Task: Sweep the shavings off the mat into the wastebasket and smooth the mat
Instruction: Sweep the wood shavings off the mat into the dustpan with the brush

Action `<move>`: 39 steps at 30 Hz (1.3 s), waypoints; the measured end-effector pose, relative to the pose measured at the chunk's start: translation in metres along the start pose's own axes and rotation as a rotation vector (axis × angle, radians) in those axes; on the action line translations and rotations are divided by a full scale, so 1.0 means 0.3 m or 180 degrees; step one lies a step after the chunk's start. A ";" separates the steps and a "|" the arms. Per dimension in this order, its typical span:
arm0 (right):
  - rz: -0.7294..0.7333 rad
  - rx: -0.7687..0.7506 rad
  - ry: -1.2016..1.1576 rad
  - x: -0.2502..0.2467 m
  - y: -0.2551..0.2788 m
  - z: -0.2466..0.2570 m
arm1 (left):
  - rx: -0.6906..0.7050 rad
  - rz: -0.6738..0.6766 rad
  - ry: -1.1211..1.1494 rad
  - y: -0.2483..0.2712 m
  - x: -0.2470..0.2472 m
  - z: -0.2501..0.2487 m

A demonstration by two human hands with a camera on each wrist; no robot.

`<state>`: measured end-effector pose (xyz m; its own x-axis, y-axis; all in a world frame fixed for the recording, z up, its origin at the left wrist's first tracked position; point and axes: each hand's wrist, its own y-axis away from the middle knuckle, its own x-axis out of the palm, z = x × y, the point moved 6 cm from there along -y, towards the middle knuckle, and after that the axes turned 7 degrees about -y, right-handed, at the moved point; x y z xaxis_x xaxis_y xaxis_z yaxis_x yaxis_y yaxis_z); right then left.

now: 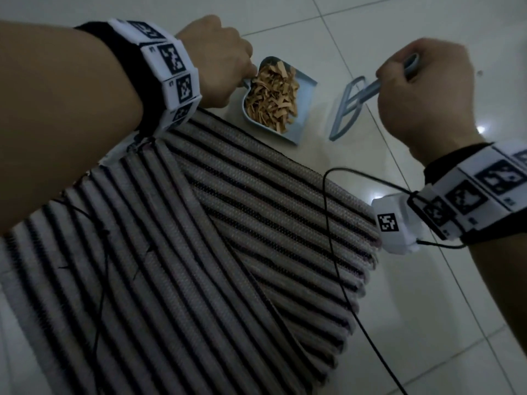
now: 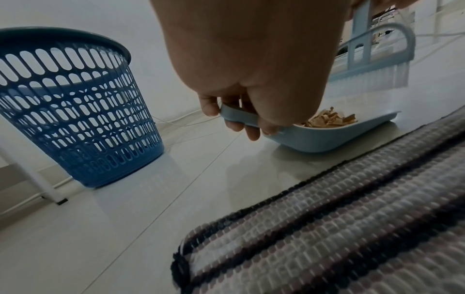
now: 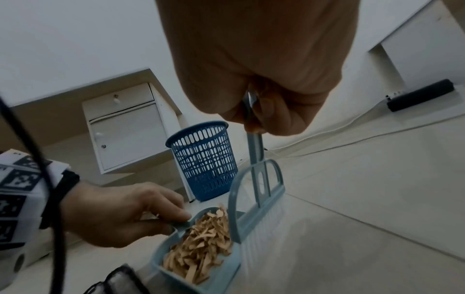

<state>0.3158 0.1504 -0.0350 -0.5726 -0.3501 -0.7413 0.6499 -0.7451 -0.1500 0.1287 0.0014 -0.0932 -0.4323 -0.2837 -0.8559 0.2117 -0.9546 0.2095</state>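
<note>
A striped woven mat (image 1: 228, 252) lies on the tiled floor, one side folded over along a diagonal crease. Just past its far edge rests a light blue dustpan (image 1: 305, 109) heaped with tan shavings (image 1: 271, 92). My left hand (image 1: 225, 67) grips the dustpan's handle (image 2: 239, 117). To its right my right hand (image 1: 422, 81) is wrapped round the handle of a light blue brush (image 1: 348, 109), whose bristles (image 3: 261, 238) stand on the floor beside the pan's mouth (image 3: 226, 272). The blue wastebasket (image 2: 75, 111) stands upright on the floor left of the pan.
A white cabinet (image 3: 128, 131) stands behind the wastebasket (image 3: 203, 161). White cables (image 2: 181, 121) run along the wall. A black power strip (image 3: 420, 95) lies far right. A white leg (image 2: 30, 171) rises beside the basket. A black cord (image 1: 339, 280) hangs from my right wristband over the mat.
</note>
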 end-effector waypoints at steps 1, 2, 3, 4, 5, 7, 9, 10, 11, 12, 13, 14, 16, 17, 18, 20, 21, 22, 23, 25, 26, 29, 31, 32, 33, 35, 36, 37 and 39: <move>0.0021 0.0026 -0.0014 0.012 0.001 -0.004 | 0.0003 -0.0002 0.0034 0.001 -0.001 0.000; 0.0027 0.0043 -0.0018 0.023 0.002 -0.008 | -0.0009 0.0006 0.0087 0.005 -0.001 0.001; 0.0025 0.0046 -0.0012 0.030 0.002 -0.008 | -0.0038 0.0026 0.0153 0.008 0.004 0.002; 0.0011 0.0026 -0.0011 0.032 0.001 -0.006 | -0.0086 0.0041 0.0243 0.012 0.009 0.004; -0.0012 -0.0003 -0.0025 0.030 0.001 -0.002 | -0.0156 0.0069 0.0343 0.016 0.020 0.007; -0.0097 -0.0062 -0.0091 0.013 -0.005 0.004 | -0.0367 0.0159 0.0528 0.030 0.045 0.019; -0.0199 -0.0081 -0.0207 -0.010 -0.010 0.010 | -0.0607 0.0149 0.0741 0.052 0.070 0.034; -0.0229 -0.0084 -0.0291 -0.024 -0.007 0.018 | -0.0725 0.0120 0.0862 0.066 0.077 0.044; -0.0227 -0.0076 -0.0383 -0.033 0.001 0.026 | -0.0846 0.0083 0.0972 0.081 0.082 0.057; -0.0176 -0.0080 -0.0468 -0.039 0.015 0.039 | -0.0961 0.0039 0.1069 0.097 0.083 0.072; -0.0062 -0.0094 -0.0540 -0.038 0.034 0.055 | -0.1069 -0.0003 0.1152 0.114 0.085 0.089; 0.0097 -0.0112 -0.0627 -0.032 0.058 0.073 | -0.1166 -0.0040 0.1241 0.133 0.085 0.108; 0.0421 -0.0096 -0.0876 -0.008 0.116 0.108 | -0.1350 -0.0119 0.1352 0.173 0.082 0.152; 0.0569 -0.0054 -0.0986 0.011 0.150 0.121 | -0.1440 -0.0166 0.1360 0.197 0.082 0.176; 0.0729 -0.0021 -0.1050 0.034 0.186 0.131 | -0.1530 -0.0210 0.1366 0.223 0.082 0.201; 0.1096 0.0073 -0.1111 0.090 0.267 0.144 | -0.1700 -0.0244 0.1428 0.277 0.092 0.249; 0.1238 0.0155 -0.1155 0.115 0.307 0.146 | -0.1792 -0.0238 0.1457 0.306 0.097 0.271; 0.1329 0.0244 -0.1201 0.134 0.345 0.147 | -0.1877 -0.0238 0.1459 0.334 0.100 0.292; 0.1376 0.0315 -0.1228 0.149 0.375 0.147 | -0.1955 -0.0245 0.1454 0.362 0.100 0.310; 0.1403 0.0365 -0.1217 0.172 0.418 0.151 | -0.2055 -0.0242 0.1478 0.421 0.095 0.336; 0.1395 0.0378 -0.1208 0.183 0.429 0.152 | -0.2071 -0.0226 0.1475 0.447 0.095 0.344; 0.1429 0.0456 -0.1254 0.221 0.457 0.158 | -0.2076 -0.0226 0.1430 0.519 0.093 0.368; 0.1465 0.0523 -0.1343 0.246 0.477 0.156 | -0.2101 -0.0198 0.1416 0.556 0.090 0.381; 0.1472 0.0566 -0.1377 0.258 0.485 0.154 | -0.2101 -0.0175 0.1428 0.572 0.089 0.386; 0.1472 0.0630 -0.1407 0.267 0.490 0.151 | -0.2096 -0.0165 0.1454 0.586 0.088 0.390; 0.1457 0.0880 -0.1558 0.283 0.494 0.144 | -0.2111 -0.0193 0.1469 0.615 0.083 0.404; 0.1451 0.1046 -0.1695 0.287 0.496 0.141 | -0.2132 -0.0212 0.1453 0.630 0.080 0.410; 0.1460 0.1190 -0.1840 0.291 0.500 0.142 | -0.2158 -0.0231 0.1437 0.644 0.076 0.417; 0.1583 0.1294 -0.2050 0.300 0.520 0.158 | -0.2195 -0.0242 0.1454 0.671 0.074 0.430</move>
<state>0.3419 -0.0242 -0.0941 -0.5210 -0.8433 -0.1315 0.7403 -0.5232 0.4222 0.0486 -0.2088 -0.0091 -0.1002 -0.0141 -0.9949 0.7504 -0.6577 -0.0663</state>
